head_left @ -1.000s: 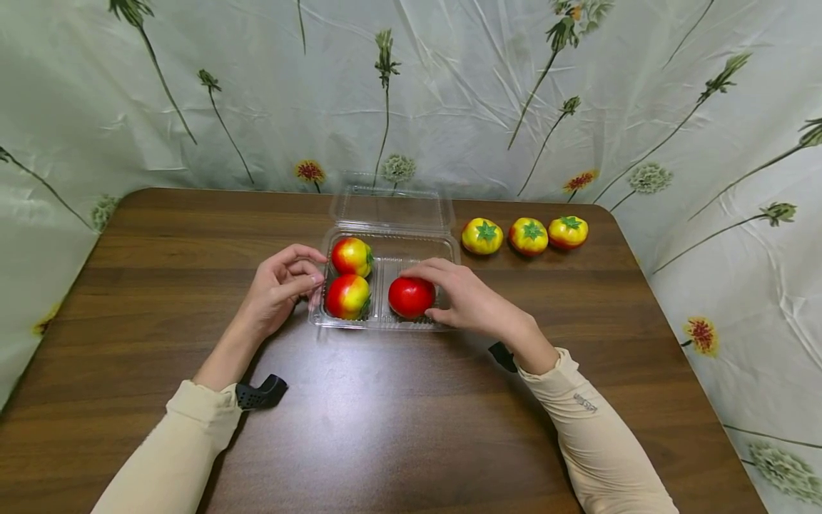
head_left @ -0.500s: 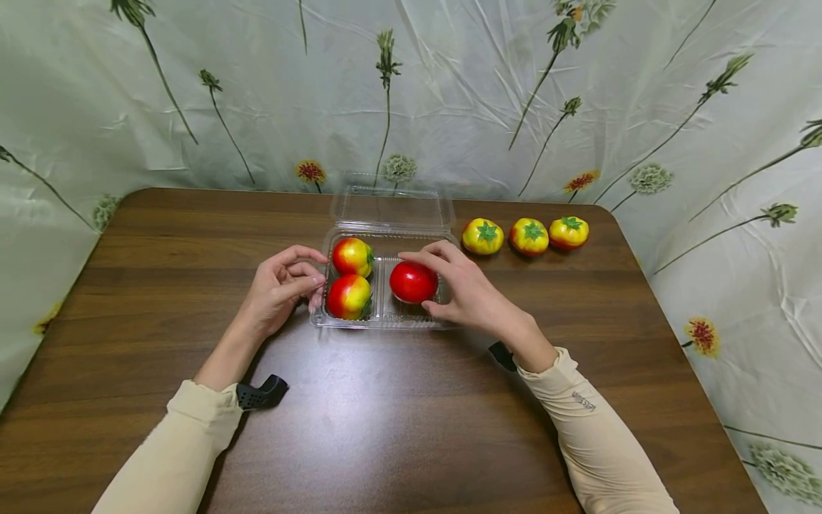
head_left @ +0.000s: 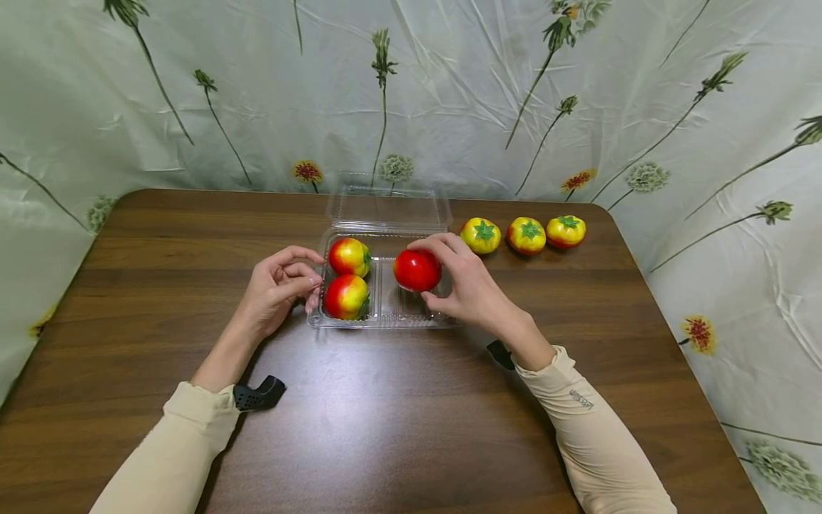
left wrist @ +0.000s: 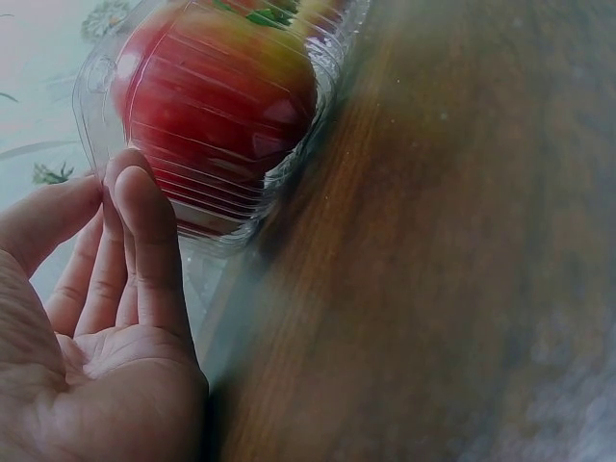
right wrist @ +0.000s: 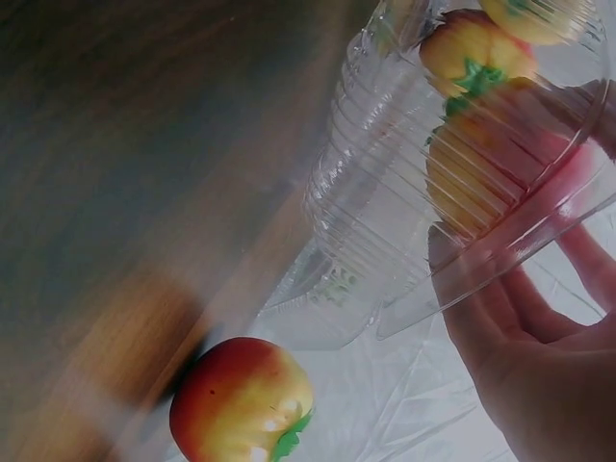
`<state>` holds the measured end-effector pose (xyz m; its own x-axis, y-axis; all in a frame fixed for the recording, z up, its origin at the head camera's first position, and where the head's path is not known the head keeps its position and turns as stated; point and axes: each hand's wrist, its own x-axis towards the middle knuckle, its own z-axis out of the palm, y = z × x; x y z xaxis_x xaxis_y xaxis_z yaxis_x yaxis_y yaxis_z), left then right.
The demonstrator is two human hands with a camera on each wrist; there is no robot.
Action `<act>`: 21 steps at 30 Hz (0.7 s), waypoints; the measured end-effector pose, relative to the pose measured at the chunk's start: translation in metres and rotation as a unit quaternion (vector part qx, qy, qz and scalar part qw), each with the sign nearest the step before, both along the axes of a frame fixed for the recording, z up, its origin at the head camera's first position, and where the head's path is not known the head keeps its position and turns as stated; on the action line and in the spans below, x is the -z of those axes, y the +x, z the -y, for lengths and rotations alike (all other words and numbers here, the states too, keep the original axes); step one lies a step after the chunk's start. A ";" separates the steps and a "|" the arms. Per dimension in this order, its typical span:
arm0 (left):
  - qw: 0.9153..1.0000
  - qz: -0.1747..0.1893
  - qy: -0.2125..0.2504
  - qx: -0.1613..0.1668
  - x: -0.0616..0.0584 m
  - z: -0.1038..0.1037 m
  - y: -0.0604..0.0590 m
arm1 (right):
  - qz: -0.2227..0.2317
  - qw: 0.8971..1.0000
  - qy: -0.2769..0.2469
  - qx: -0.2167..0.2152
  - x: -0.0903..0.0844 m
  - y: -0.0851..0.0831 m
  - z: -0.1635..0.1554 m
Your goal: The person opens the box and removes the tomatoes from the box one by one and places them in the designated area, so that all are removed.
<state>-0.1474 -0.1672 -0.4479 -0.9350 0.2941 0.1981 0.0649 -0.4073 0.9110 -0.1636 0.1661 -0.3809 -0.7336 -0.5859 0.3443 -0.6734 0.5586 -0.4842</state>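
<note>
A clear plastic clamshell box point(head_left: 379, 320) lies on the table with its lid point(head_left: 390, 207) raised at the back. Two red-and-yellow toy persimmons point(head_left: 349, 257) fill its left compartment, one behind the other. My left hand point(head_left: 277, 287) pinches the box's left rim between thumb and fingers, as the left wrist view shows. Over the right compartment, my right hand point(head_left: 471, 283) grips another toy persimmon point(head_left: 417, 270), red side up, fingers behind it and thumb in front. Through the box wall, the right wrist view shows its yellow underside. Whether it touches the compartment floor I cannot tell.
Three more toy persimmons point(head_left: 526, 236) stand in a row right of the box, green calyxes showing. They sit on a brown wooden table point(head_left: 359, 428). A white flowered cloth point(head_left: 270, 93) hangs behind the table's far edge.
My right hand has shifted the held persimmon toward the back of the right compartment and slightly right. My left hand keeps its place at the box rim.
</note>
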 end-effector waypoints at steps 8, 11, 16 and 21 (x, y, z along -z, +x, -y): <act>1.000 -0.004 0.002 0.002 0.000 0.000 0.000 | 0.000 1.000 0.001 0.006 0.001 0.000 0.000; 1.000 -0.004 0.002 0.002 -0.001 0.000 0.000 | -0.002 1.000 0.008 0.010 0.001 0.001 0.001; 1.000 -0.001 0.002 0.003 0.000 0.000 0.000 | 0.004 1.000 0.006 0.013 0.001 0.001 0.001; 1.000 -0.003 0.004 0.005 0.000 0.000 0.000 | 0.010 1.000 -0.005 0.010 0.001 -0.001 0.000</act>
